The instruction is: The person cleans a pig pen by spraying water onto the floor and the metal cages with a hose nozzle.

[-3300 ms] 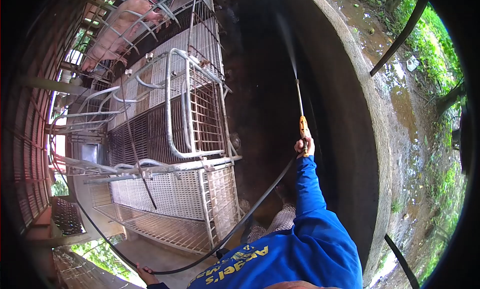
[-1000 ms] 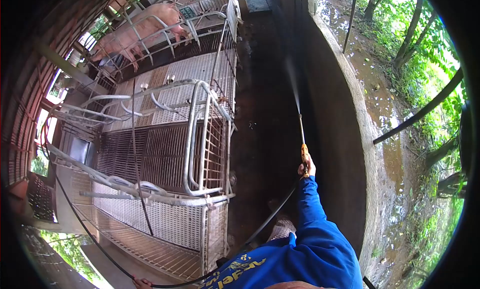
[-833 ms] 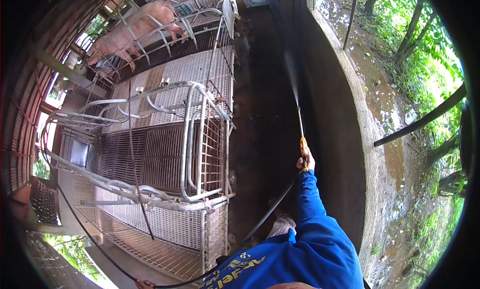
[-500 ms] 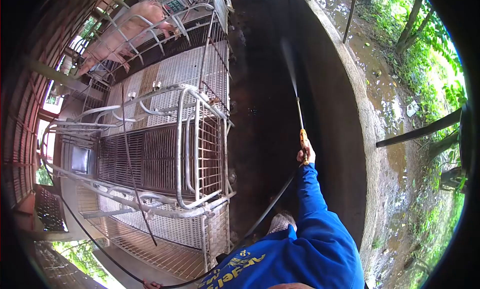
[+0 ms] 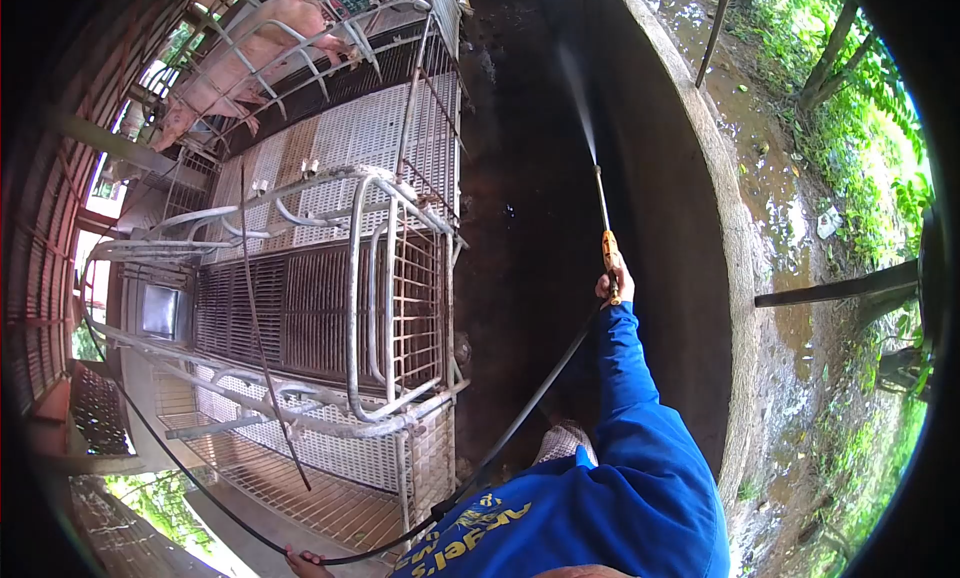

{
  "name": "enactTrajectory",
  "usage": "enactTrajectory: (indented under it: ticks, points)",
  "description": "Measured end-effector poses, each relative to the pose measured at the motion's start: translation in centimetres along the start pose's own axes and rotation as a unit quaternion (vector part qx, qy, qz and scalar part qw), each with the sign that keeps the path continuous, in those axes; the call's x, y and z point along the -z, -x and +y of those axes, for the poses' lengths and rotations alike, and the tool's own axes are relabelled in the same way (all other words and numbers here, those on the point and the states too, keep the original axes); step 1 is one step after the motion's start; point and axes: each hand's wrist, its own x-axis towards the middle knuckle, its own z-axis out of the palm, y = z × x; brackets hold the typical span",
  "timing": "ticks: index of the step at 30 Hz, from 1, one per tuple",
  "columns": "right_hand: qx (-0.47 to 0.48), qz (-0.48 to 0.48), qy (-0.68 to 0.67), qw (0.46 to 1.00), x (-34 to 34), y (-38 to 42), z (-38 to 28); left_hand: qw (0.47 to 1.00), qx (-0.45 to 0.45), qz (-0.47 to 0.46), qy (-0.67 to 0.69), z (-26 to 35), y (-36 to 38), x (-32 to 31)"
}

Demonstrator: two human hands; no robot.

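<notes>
Two hands are sharing the work. Nearest, at the bottom edge, the left hand [image 5: 300,558] is closing its grip around the black hose [image 5: 520,418], though its fingers are barely showing. Farther out, the right hand [image 5: 613,283] is wrapping tight around the orange-handled spray lance [image 5: 603,218], which is jetting water along the wet, dark walkway [image 5: 520,228] beside the concrete wall [image 5: 700,178]. Slack hose trailing by the feet could trip the person on the slick floor. Beyond, a pig [image 5: 250,68] is standing in a crate.
</notes>
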Motion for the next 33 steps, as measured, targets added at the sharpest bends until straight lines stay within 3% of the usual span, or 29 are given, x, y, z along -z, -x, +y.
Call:
enactTrajectory:
  ticks: [5, 13, 27, 30, 33]
  points:
    - [-0.001, 0.026, 0.018, 1.000, -0.8, -0.4, -1.0, 1.000, 0.001, -0.004, 0.004, -0.3, -0.5, -0.1]
    - [0.000, -0.017, -0.018, 1.000, -1.2, -0.9, -1.8, 0.999, -0.029, -0.024, 0.011, -0.4, -0.1, -0.5]
    - [-0.036, 0.046, 0.049, 0.997, 7.1, 3.2, -1.4, 0.999, -0.030, -0.032, -0.014, -1.8, -1.4, 1.1]
    - [-0.019, -0.013, 0.035, 0.999, 7.7, 2.2, -1.8, 0.999, -0.015, -0.049, -0.007, -3.7, -3.7, 2.3]
    - [-0.028, -0.005, 0.038, 0.999, 6.5, 1.6, -2.7, 0.999, -0.002, -0.052, 0.005, -3.7, -3.5, 2.0]
